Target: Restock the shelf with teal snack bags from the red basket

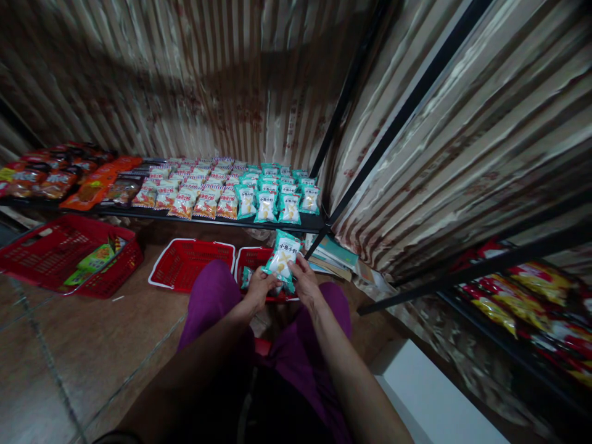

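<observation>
A teal-and-white snack bag [283, 254] stands nearly upright between my two hands, above a red basket [245, 254] in front of my knees. My right hand [303, 279] grips its right side. Closed at its lower left corner is my left hand [259, 288]; more teal packaging shows under and beside its fingers, partly hidden. Ahead on the low shelf, matching teal snack bags [266, 206] are lined up in rows. To their left stand rows of white-and-red snack bags [206, 202].
A second red basket [189, 262] with white handles sits on the left, and a larger red basket [106, 268] holds green packets. Orange packages [95, 188] lie on the shelf's left part. Black shelf posts [370, 191], books [335, 253] and a white box [430, 394] are at right.
</observation>
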Demonstrator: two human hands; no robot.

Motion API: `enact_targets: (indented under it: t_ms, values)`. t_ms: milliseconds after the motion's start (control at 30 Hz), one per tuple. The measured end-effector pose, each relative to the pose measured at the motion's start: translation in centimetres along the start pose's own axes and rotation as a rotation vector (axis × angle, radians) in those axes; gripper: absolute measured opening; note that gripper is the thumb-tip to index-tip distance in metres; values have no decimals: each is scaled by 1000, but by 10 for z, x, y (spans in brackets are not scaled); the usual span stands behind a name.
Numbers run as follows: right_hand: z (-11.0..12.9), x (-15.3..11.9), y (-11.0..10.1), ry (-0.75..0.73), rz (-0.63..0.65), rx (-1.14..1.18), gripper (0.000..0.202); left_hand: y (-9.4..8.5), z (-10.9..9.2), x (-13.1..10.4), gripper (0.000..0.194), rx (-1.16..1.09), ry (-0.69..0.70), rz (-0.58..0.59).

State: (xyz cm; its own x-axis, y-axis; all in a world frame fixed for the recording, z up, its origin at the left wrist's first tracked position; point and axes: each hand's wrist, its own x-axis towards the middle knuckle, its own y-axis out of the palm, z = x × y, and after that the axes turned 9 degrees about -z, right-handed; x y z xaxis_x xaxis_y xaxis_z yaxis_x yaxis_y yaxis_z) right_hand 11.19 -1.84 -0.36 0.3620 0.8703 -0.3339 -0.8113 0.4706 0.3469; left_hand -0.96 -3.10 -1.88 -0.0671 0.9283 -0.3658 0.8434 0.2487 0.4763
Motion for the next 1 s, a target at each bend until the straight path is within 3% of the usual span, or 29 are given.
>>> enact_targets:
  t_ms: [133, 233, 300, 367, 433, 500, 600, 733, 867, 1000]
  values:
    - [-4, 2, 2, -38, -26, 63, 61, -1, 1, 1, 28, 75, 0, -24]
    - [-7, 3, 3, -74, -44, 69, 61, -4, -3, 1, 33, 143, 52, -109]
    - [-8, 4, 3, -86, -63, 61, 63, -5, -10, -1, 42, 236, 208, -173]
    - [-8, 5, 4, -100, -72, 47, 66, -5, -18, -6, 42, 384, 452, -176]
    - [-8, 5, 7, -125, -73, 25, 68, -3, -26, -10, 38, 506, 645, -123]
    - [-8, 4, 9, -173, -80, -12, 68, 1, -31, -13, 35, 525, 702, -50]
    - [-8, 4, 13, -288, -97, -116, 64, 7, -33, -12, 33, 471, 668, 17]
    - [-7, 4, 13, -486, -158, -380, 63, 11, -26, -6, 35, 388, 579, 21]
    - [-5, -4, 12, -590, -150, -588, 64, 11, -21, 0, 35, 240, 391, 35]
    - [-3, -17, 15, -686, -113, -650, 50, 11, -22, 3, 30, 129, 250, 48]
